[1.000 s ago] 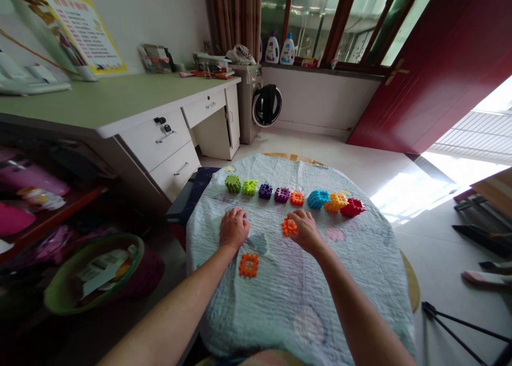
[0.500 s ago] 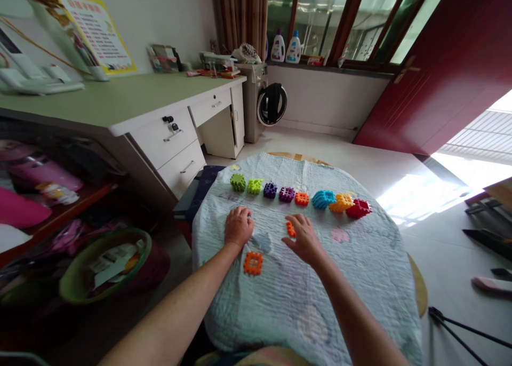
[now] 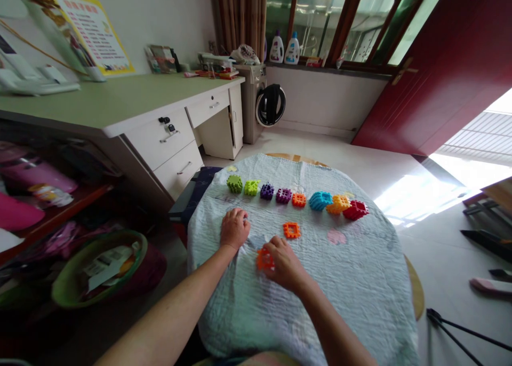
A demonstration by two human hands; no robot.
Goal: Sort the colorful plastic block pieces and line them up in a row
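Note:
My right hand [image 3: 282, 260] pinches the right side of an orange square building piece [image 3: 264, 260], slightly blurred, over the cloth in front of me. Just beyond it, another orange piece [image 3: 292, 230], an open square frame with notched edges, lies flat. To the left, my left hand [image 3: 234, 228] rests on the cloth with curled fingers; what they may hold is hidden. Farther back runs a row of notched blocks: dark green [image 3: 234, 184], lime [image 3: 252, 188], dark purple [image 3: 267, 191], violet [image 3: 284, 196], orange [image 3: 298, 200], blue [image 3: 320, 200], yellow [image 3: 338, 204] and red [image 3: 356, 210].
A pale blue patterned cloth [image 3: 320, 312] covers the round table. Left of it stand a desk [image 3: 132, 102] with drawers and a green-rimmed bin [image 3: 64, 286]. Behind are a washing machine [image 3: 250, 104] with its door open and a red door [image 3: 424, 72].
My right hand has moved left and nearer me, off one orange piece and onto the other, which has shifted slightly right. My left hand stays curled on the cloth.

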